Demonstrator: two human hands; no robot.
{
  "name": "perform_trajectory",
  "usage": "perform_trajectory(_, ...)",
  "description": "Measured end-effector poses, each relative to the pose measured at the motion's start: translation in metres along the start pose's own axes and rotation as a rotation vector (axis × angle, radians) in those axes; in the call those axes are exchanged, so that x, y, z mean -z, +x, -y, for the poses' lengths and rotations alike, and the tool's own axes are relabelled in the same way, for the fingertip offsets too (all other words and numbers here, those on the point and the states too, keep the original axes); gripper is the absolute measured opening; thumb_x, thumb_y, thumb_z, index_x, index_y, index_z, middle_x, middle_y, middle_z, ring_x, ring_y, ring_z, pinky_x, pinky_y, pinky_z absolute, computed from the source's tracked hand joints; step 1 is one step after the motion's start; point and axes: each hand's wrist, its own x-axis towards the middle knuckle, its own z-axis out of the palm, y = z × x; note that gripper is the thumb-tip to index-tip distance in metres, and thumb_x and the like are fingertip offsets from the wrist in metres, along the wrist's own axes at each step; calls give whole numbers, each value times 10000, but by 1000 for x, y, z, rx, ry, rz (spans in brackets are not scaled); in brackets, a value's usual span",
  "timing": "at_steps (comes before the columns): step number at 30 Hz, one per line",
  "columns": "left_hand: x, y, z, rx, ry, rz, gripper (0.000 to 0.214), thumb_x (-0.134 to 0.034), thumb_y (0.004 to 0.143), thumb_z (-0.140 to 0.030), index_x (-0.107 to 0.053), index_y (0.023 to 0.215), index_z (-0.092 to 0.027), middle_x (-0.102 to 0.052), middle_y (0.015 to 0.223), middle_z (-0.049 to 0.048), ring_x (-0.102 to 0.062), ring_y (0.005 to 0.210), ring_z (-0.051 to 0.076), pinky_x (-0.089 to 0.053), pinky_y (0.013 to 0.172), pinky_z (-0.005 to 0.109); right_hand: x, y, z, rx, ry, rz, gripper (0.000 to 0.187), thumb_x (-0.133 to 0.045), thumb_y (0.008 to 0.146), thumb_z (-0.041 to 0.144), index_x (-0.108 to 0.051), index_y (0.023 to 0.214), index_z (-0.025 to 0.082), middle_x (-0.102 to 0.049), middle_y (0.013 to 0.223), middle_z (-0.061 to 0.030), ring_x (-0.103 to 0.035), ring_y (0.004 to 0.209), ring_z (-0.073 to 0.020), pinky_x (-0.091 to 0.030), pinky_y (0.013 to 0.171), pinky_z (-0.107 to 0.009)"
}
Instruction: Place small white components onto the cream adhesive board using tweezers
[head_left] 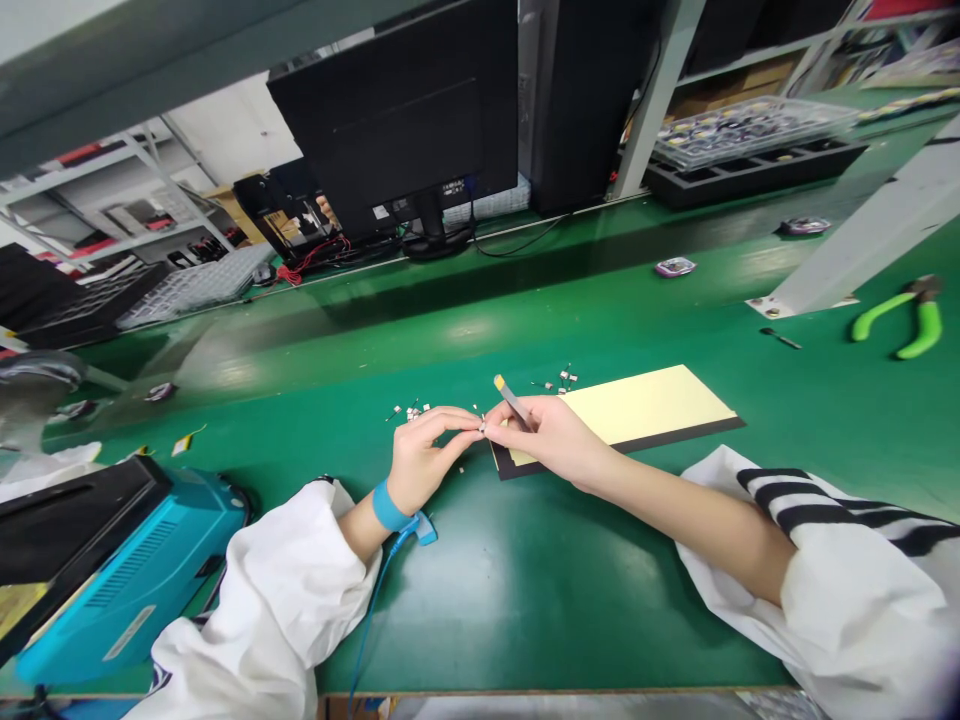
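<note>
My left hand [429, 455], with a blue wrist strap [388, 508] around its wrist, is closed in a pinch on a tiny white part [482, 425]. Fingertips of my right hand [551, 438] meet it at the same part. Out of my right hand's grip a slim grey tool with a yellow end [513, 402] sticks up; its lower end is hidden by the fingers. Beneath that hand lies a pale yellow sheet with a dark edge [649, 402]. Small white parts with dark leads [412, 411] lie beyond my left hand, and more small parts [564, 378] beyond my right.
A blue machine [142, 560] stands at the left front. Green-handled cutters [921, 318] lie at far right, past a white metal post [862, 235]. A monitor [420, 130] stands at the back. The strap's blue cord [375, 610] runs to the table's front edge.
</note>
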Motion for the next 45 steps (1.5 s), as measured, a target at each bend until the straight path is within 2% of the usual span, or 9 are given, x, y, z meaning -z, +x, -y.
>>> perform_trajectory(12,-2,0,-1,-46,-5,11,11,-623,737,-169,-626,727,-171,-675,742,20,-628,711,122,-514,681,245,-3,1,0,-60,62,-7,240,-616,671,375,-581,675,138,-423,516,33,-351,448,-95,-254,418,-196)
perform_trajectory(19,-2,-2,2,-36,-61,34,25,-642,715,-144,-631,718,-166,-674,726,20,-631,709,119,-519,680,235,-2,1,2,-171,192,-57,175,-663,578,277,-568,568,131,-540,599,-5,-472,573,-122,-327,500,-200)
perform_trajectory(24,-1,-3,4,17,-118,32,25,-646,709,-139,-638,711,-162,-677,721,24,-634,708,122,-521,679,232,3,2,3,-202,245,-3,220,-699,611,289,-557,587,123,-430,445,64,-326,411,-56,-215,409,-176)
perform_trajectory(28,-4,-4,3,3,-108,68,19,-655,703,-167,-637,701,-161,-676,715,28,-634,704,129,-521,683,238,2,3,4,-164,216,62,244,-720,626,285,-582,722,108,-579,632,-5,-498,561,-98,-360,510,-180)
perform_trajectory(32,9,6,8,11,28,214,182,-669,689,-249,-634,846,-163,-677,841,56,-629,792,151,-508,744,257,15,10,7,-108,-90,-39,145,-692,652,161,-581,736,121,-585,647,7,-544,621,-132,-405,580,-213)
perform_trajectory(36,48,25,33,128,287,438,177,-588,760,-258,-626,908,-169,-653,952,62,-606,893,179,-478,814,299,49,21,7,-35,-766,-217,90,-683,713,126,-596,702,151,-594,670,26,-515,573,-135,-334,501,-216)
perform_trajectory(39,76,32,54,213,457,577,174,-525,777,-154,-628,917,-151,-643,994,69,-593,934,196,-459,843,319,65,26,5,-30,-946,-273,103,-684,738,133,-584,718,128,-585,734,-19,-518,643,-175,-316,514,-234)
perform_trajectory(42,87,32,65,255,524,679,205,-530,760,-129,-631,937,-146,-646,993,67,-598,914,199,-458,831,311,61,26,3,16,-1006,-218,86,-664,765,129,-581,760,111,-566,798,-46,-519,685,-183,-327,545,-239)
perform_trajectory(45,84,30,68,289,537,712,176,-531,762,-143,-647,894,-151,-662,903,51,-615,796,174,-476,745,278,45,22,3,46,-1020,-11,88,-680,760,150,-597,737,132,-568,765,-16,-535,677,-162,-352,560,-217)
